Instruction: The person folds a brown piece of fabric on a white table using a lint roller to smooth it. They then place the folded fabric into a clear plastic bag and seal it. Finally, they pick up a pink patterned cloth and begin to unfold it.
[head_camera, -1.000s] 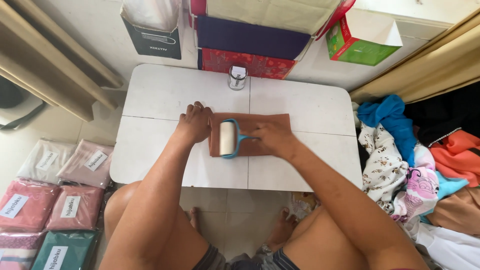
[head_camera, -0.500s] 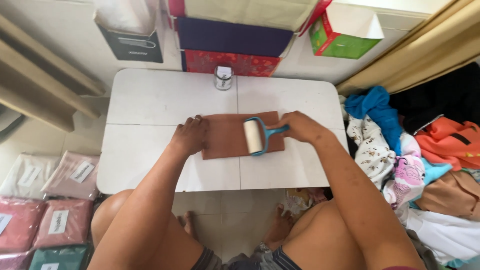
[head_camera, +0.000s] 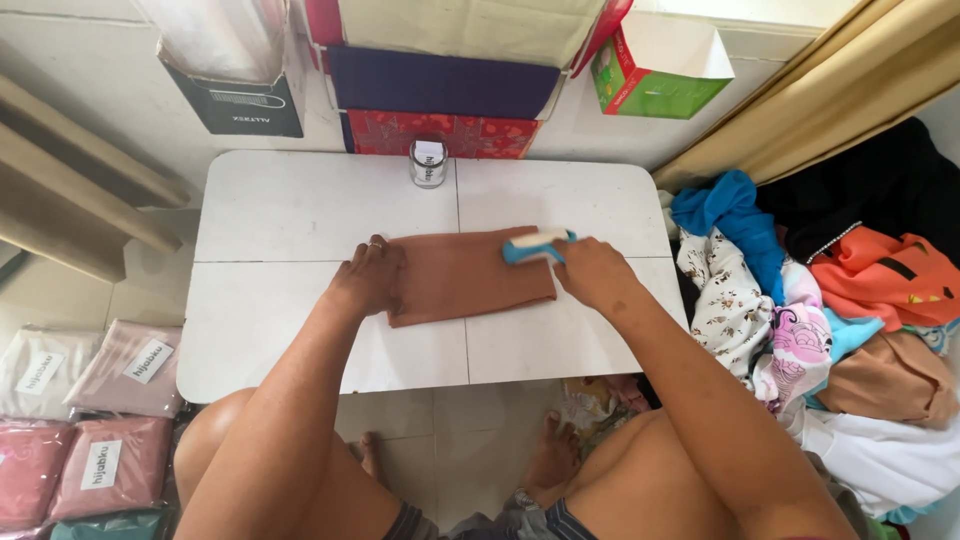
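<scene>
Sitting on the floor, you have a low white folding table in front of you, and a big pile of mixed clothes lies beside its right edge. Against the wall behind the far edge stand stacked boxes, a dark one above a red one, with a green and white box to their right. On the floor left of the table you see flat packed cloths in clear bags. A folded brown cloth lies at the middle of the tabletop, across the centre seam. Your left hand presses flat on the cloth's left end, fingers together. Your right hand has its fingers closed around the blue handle of a lint roller, which touches the cloth's upper right corner. A small glass jar stands at the middle of the far edge.
</scene>
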